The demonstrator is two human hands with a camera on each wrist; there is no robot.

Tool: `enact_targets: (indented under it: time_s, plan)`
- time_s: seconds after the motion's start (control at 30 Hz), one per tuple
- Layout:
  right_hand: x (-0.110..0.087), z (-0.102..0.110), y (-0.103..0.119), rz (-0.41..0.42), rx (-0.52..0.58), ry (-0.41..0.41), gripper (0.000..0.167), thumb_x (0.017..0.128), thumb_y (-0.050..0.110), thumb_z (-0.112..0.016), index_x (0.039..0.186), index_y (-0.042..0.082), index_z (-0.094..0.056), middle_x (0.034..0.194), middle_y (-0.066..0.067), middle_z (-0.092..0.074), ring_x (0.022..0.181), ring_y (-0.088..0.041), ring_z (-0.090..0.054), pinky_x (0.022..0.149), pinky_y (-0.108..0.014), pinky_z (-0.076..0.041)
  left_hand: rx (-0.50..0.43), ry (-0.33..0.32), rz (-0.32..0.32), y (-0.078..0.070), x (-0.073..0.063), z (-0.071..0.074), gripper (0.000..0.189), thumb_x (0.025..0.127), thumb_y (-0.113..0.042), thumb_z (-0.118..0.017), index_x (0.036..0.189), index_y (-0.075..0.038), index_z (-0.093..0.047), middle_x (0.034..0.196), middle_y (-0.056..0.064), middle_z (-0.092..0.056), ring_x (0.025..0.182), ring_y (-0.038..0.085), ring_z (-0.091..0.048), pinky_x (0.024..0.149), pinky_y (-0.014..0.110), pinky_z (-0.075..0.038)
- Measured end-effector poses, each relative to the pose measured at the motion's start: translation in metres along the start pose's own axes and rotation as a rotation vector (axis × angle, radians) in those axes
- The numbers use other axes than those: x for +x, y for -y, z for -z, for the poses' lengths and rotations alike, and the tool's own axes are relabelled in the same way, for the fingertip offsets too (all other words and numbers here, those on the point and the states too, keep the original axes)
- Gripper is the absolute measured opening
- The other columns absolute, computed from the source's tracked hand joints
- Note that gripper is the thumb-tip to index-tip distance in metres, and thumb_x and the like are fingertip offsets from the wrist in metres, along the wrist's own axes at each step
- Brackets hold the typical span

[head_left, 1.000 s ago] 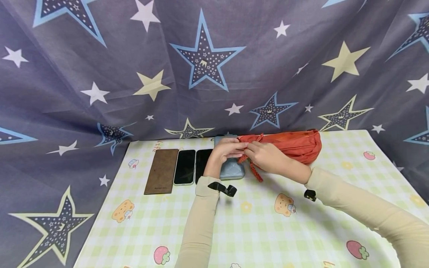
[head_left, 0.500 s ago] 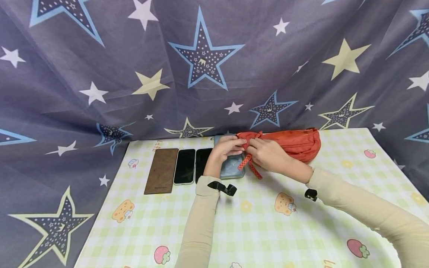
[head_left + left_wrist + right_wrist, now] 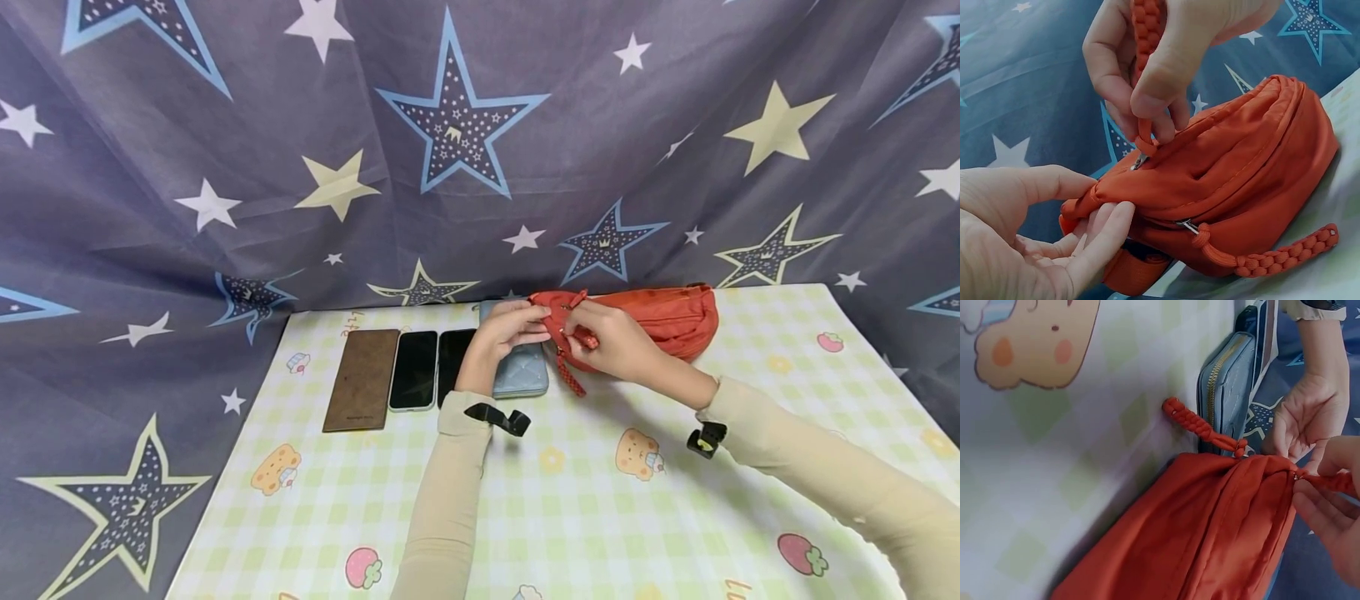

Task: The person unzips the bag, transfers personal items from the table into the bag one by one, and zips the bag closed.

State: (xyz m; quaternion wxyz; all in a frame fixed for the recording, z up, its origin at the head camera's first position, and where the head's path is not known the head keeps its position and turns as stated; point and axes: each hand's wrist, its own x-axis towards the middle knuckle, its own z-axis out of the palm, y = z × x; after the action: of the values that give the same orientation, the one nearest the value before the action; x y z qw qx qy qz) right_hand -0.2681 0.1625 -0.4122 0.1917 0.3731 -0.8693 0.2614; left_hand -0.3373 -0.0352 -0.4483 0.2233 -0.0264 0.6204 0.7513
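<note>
A red-orange fabric waist bag [image 3: 678,321] lies at the back of the table. My left hand [image 3: 512,329] pinches its left end between thumb and fingers, as the left wrist view shows. At the upper zipper, my right hand [image 3: 611,340] grips a braided cord zipper pull [image 3: 1146,37], raised above the metal slider [image 3: 1139,161]. A second braided pull [image 3: 1288,252] hangs loose from the lower zipper, which looks shut along most of its length. Beneath my left hand is a light-blue quilted zip wallet [image 3: 522,375], partly covered by hand and bag.
Left of the blue wallet lie two dark-screened phones, one fully visible phone [image 3: 413,371] and another phone [image 3: 452,358] partly behind my left wrist. A brown leather wallet [image 3: 362,379] is at the far left. A star-patterned curtain [image 3: 480,233] hangs behind the table.
My right hand has shifted slightly right and now holds the braided pull that dangled half a second ago. The left hand stays on the bag's end.
</note>
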Motion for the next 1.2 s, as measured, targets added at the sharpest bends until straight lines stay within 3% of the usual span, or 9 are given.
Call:
enact_targets:
  time_s: [0.17,0.3,0.47,0.7,0.9,1.2]
  plan:
    - [-0.004,0.002,-0.001,-0.01,0.01,-0.023,0.014,0.081,-0.007,-0.075,0.087,0.004,-0.072,0.09,-0.007,-0.067,0.073,-0.015,-0.06,0.063,-0.032,-0.054,0.083,-0.003,0.017,-0.002,-0.004,-0.003,0.012,0.096,-0.012,-0.069,0.087,-0.011,-0.062,0.082,0.002,-0.063,0.073,0.013,-0.065,0.1,0.045,-0.056]
    - [-0.007,0.002,-0.002,-0.039,-0.029,-0.031,0.011,0.082,-0.004,-0.08,0.088,0.005,-0.075,0.094,-0.007,-0.068,0.072,-0.016,-0.063,0.062,-0.033,-0.056,0.193,0.022,0.052,-0.004,-0.008,-0.003,0.021,0.092,-0.018,-0.076,0.097,-0.01,-0.058,0.091,0.003,-0.067,0.081,0.015,-0.07,0.098,0.044,-0.058]
    - [-0.007,0.003,0.001,-0.094,-0.044,-0.001,0.013,0.083,-0.002,-0.082,0.091,0.006,-0.076,0.095,-0.007,-0.07,0.077,-0.019,-0.067,0.066,-0.035,-0.058,0.242,0.028,0.077,-0.005,-0.012,-0.005,0.026,0.09,-0.019,-0.078,0.103,-0.008,-0.058,0.092,0.003,-0.07,0.079,0.014,-0.072,0.092,0.038,-0.06]
    - [-0.011,0.005,0.001,-0.083,-0.037,0.037,0.012,0.084,-0.005,-0.079,0.091,0.004,-0.075,0.096,-0.009,-0.069,0.082,-0.021,-0.069,0.071,-0.037,-0.06,0.232,0.001,0.07,-0.005,-0.012,-0.01,0.021,0.09,-0.013,-0.078,0.094,-0.008,-0.059,0.086,0.003,-0.068,0.07,0.012,-0.071,0.089,0.037,-0.061]
    - [-0.011,0.008,-0.001,-0.097,-0.087,0.057,0.013,0.083,-0.004,-0.08,0.092,0.005,-0.076,0.094,-0.009,-0.069,0.08,-0.022,-0.069,0.068,-0.038,-0.061,0.18,-0.037,0.032,-0.005,-0.011,-0.012,0.025,0.087,-0.006,-0.08,0.084,-0.008,-0.055,0.076,0.002,-0.068,0.063,0.011,-0.071,0.071,0.026,-0.063]
    - [-0.009,0.019,-0.006,-0.116,-0.131,0.059,0.014,0.084,-0.003,-0.08,0.096,0.003,-0.078,0.096,-0.011,-0.073,0.084,-0.026,-0.072,0.072,-0.042,-0.062,0.101,-0.11,-0.054,-0.004,-0.009,-0.011,0.022,0.084,0.002,-0.079,0.097,0.0,-0.062,0.074,0.002,-0.066,0.055,0.008,-0.068,0.059,0.02,-0.06]
